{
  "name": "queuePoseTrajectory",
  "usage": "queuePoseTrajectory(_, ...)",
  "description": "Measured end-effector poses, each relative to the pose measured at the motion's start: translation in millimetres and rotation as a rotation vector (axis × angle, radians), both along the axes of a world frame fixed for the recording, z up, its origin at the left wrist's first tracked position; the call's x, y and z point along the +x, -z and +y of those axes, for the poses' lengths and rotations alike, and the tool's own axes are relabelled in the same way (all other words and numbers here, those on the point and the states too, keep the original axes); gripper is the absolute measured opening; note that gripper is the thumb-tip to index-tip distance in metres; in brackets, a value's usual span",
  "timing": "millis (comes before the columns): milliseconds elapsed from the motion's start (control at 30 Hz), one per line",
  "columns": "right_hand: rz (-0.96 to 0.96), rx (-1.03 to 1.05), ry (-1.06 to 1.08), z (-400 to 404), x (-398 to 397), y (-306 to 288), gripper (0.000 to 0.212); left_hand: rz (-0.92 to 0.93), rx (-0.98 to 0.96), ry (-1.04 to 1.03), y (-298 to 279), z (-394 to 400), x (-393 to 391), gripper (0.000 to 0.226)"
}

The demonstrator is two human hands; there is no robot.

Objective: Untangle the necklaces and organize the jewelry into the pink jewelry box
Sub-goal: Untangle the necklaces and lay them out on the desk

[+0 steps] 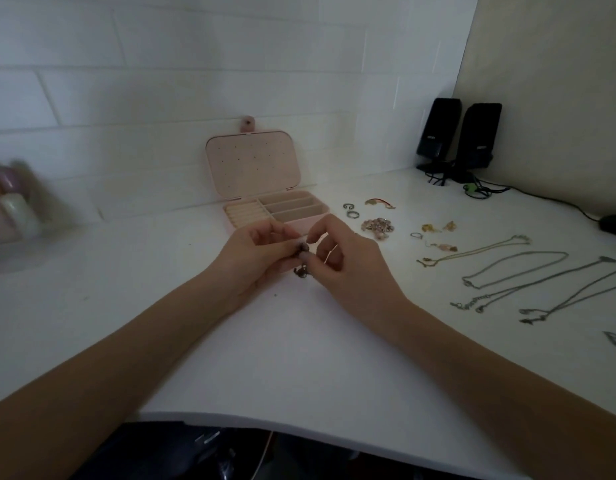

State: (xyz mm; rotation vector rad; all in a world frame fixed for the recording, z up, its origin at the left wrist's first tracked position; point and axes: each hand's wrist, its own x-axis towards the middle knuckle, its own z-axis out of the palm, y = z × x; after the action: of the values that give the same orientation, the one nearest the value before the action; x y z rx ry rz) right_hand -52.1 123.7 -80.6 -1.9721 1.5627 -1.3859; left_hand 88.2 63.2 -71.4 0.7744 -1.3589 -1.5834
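Observation:
The pink jewelry box [254, 168] stands open against the white wall, lid upright, its ring rolls and compartments showing. Just in front of it my left hand [258, 251] and my right hand [348, 258] meet over the table. Both pinch a small dark jewelry piece [302, 249], part of which dangles down toward the table [301, 271]. Several untangled necklaces [517, 271] lie stretched out in rows on the right. Rings [351, 210], a pink beaded piece [377, 226] and small gold earrings [438, 227] lie scattered between the box and the necklaces.
Two black speakers [458, 136] with cables stand in the back right corner. A dark mouse [614, 225] sits at the right edge. Blurred pastel objects [12, 202] stand at the far left. The white table's front edge [299, 424] curves just below my forearms.

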Motion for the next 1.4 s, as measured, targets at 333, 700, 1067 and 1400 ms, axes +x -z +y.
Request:
queuePoseTrajectory(333, -0.328, 0.050, 0.012, -8, -1, 1, 0.015, -0.057, 0.055, 0.056, -3, 1, -1, 0.016)
queuePoseTrajectory(700, -0.647, 0.101, -0.015, -5, 0, -8, 0.011, -0.248, -0.100, 0.047, -4, 2, 2, 0.008)
queuePoseTrajectory(1067, -0.610, -0.048, 0.237, -6, -23, -17, 0.008, -0.014, 0.043, -0.044, -5, -7, 0, 0.021)
queuePoseTrajectory(1400, -0.559, -0.133, 0.418, -4, -36, -25, 0.006, 0.329, 0.256, -0.235, -14, -24, 11, 0.021)
